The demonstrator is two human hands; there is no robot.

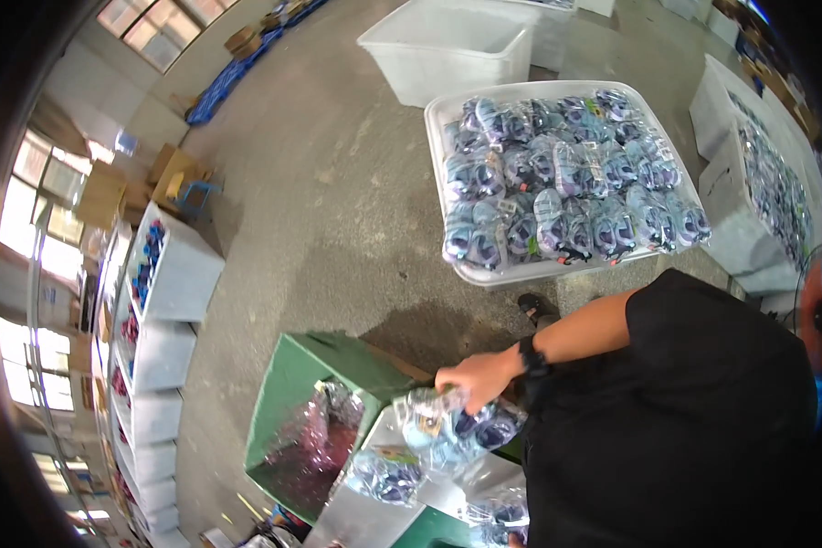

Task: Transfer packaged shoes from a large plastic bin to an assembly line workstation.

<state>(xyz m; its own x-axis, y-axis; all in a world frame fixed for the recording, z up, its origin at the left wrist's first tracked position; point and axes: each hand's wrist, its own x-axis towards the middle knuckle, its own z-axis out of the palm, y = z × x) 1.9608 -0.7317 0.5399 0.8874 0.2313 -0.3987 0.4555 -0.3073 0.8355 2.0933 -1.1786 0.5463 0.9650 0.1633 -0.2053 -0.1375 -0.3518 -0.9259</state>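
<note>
My right hand (477, 378), with a black watch on its wrist, is closed on the top of clear-bagged light-blue and navy shoes (443, 438). These hang over a grey metal surface (349, 513). Left of them lies another bagged pair of blue shoes (385, 475), apart from my fingers. More bagged shoes (498, 511) sit at the lower edge, close to my torso. A sliver of skin beside those, probably my left hand (516, 541), is nearly all cut off, so its fingers cannot be read.
A green bin (288, 370) with crumpled clear and reddish plastic stands left of my hand. Behind me, a white tub (440, 183) is filled with rows of bagged shoes. More white tubs (452, 68) stand farther off, and white bins (178, 283) line the left side.
</note>
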